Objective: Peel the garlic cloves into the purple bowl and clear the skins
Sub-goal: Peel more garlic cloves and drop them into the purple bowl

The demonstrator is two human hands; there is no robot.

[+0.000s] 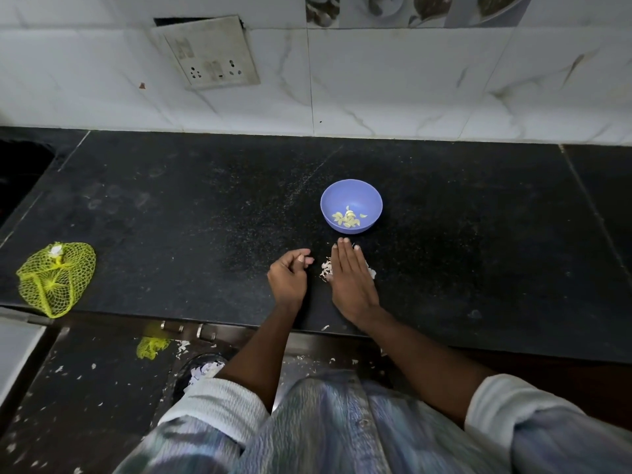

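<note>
Head view: flat right hand (352,278) presses papery skins (326,268); left hand (289,275) loosely curled, empty.

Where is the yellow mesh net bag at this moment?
In the head view, the yellow mesh net bag lies at the far left of the black stone counter, near its front edge, far from the round purple plastic bowl.

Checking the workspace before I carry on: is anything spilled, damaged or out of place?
Yes. Garlic skins litter the floor below the counter, with a yellow mesh scrap among them. On the wall, the socket plate hangs askew, exposing a dark gap behind it.
</note>
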